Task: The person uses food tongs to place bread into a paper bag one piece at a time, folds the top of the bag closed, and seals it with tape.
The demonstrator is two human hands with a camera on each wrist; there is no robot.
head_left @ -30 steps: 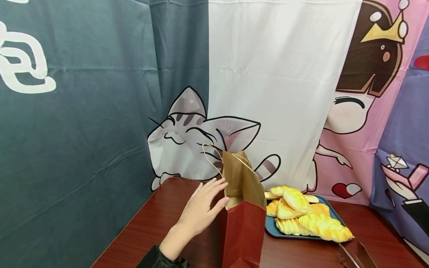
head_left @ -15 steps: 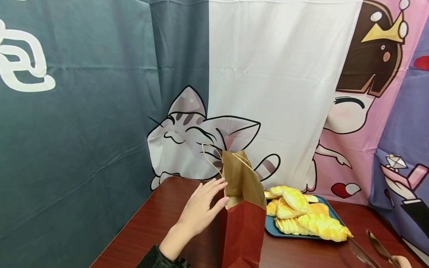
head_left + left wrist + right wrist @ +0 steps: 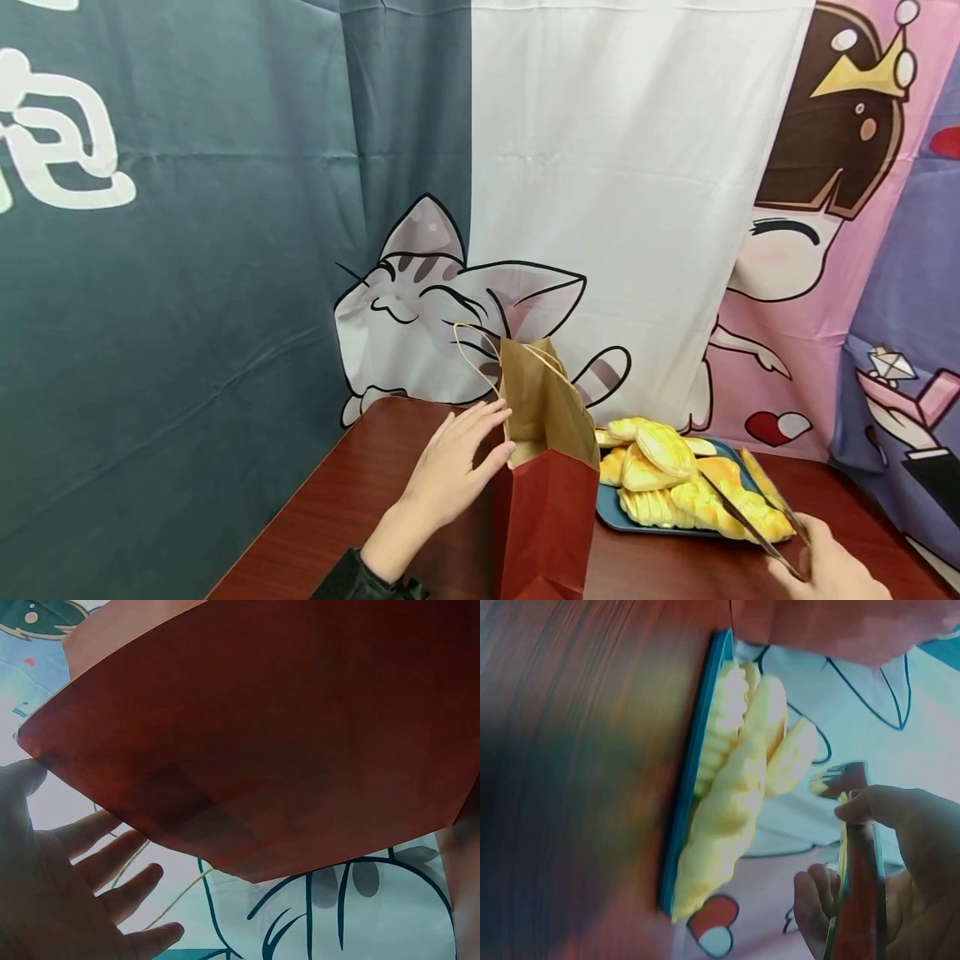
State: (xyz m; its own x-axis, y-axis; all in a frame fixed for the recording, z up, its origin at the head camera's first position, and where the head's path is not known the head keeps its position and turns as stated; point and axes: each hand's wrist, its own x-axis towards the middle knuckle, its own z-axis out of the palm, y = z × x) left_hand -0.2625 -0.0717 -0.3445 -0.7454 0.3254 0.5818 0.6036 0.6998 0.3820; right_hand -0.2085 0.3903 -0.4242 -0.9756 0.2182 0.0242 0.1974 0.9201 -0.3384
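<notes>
A red paper bag (image 3: 547, 525) with a brown inside and twisted cord handles stands with its mouth spread. My left hand (image 3: 446, 471) touches its left upper edge, fingers mostly straight; in the left wrist view the thumb meets the bag's rim (image 3: 34, 754) and the fingertips lie along it. At the right, my right hand (image 3: 836, 567) grips metal tongs (image 3: 750, 525), whose arms are spread. The tongs' tips are over a blue tray (image 3: 615, 517) piled with breads, close to a braided loaf (image 3: 731, 508). Whether they touch any bread I cannot tell.
More breads, including a split oval roll (image 3: 663, 450), lie heaped on the tray, just right of the bag. Everything stands on a reddish-brown wooden table (image 3: 360, 492). Behind it hangs a printed cloth (image 3: 615, 167) with a cat and a cartoon figure.
The tongs, lying by the tray's front right corner at first, are now lifted in my right hand, their tips moved up and left over the breads. My left hand stays at the bag.
</notes>
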